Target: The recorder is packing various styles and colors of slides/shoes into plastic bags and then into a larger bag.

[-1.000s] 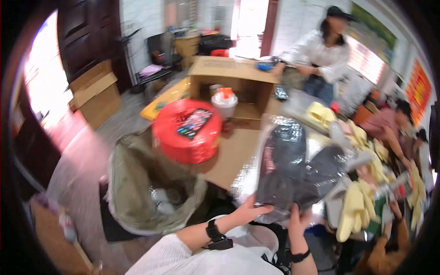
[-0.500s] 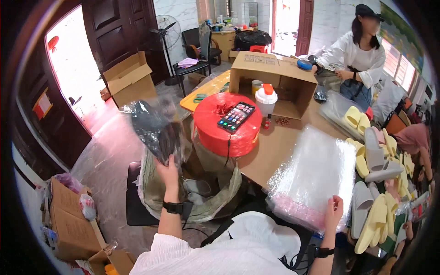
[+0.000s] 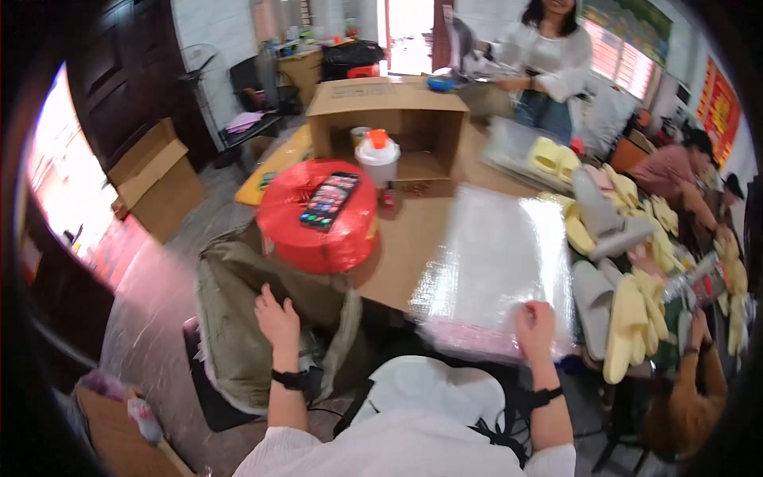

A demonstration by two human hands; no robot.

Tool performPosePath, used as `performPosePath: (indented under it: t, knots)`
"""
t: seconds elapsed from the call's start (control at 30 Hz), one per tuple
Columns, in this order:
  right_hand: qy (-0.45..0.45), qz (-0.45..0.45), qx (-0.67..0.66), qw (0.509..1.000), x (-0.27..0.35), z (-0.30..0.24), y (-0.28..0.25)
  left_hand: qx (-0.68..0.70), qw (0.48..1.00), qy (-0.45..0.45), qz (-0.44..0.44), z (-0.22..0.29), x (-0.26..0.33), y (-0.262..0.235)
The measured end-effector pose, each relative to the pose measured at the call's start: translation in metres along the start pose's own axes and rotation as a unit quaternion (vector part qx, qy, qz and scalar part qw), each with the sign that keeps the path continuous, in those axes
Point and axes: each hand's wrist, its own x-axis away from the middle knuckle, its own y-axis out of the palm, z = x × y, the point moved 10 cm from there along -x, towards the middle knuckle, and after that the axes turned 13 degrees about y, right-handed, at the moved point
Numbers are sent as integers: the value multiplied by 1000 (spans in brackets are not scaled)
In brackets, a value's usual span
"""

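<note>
- Stack of clear plastic bags [image 3: 493, 270] lies flat on the brown table [image 3: 397, 246], its near edge overhanging the table's front edge.
- Right hand [image 3: 535, 330] rests on the stack's near right corner, fingers curled over it, pinching the plastic; forearm comes up from below, dark wristband on.
- Left hand [image 3: 276, 318] hangs over the olive sack [image 3: 238, 318] just left of the table, fingers loosely spread, holding nothing.
- Red round tin [image 3: 318, 226] with a phone [image 3: 328, 200] on top sits near the stack's left; an open cardboard box [image 3: 389, 127] stands behind.
- Yellow and grey slippers [image 3: 612, 262] crowd the stack's right edge.
- Bare tabletop shows between tin and stack.
</note>
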Motion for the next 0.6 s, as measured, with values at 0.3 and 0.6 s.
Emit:
performPosePath:
  t: [0.3,0.6]
  knots:
    - [3,-48,5,999,6,-31,9,414,757,498,-85,349,31,-65]
    - [30,262,118,957,0,24,-181,354,732,532,-235,395,80,27]
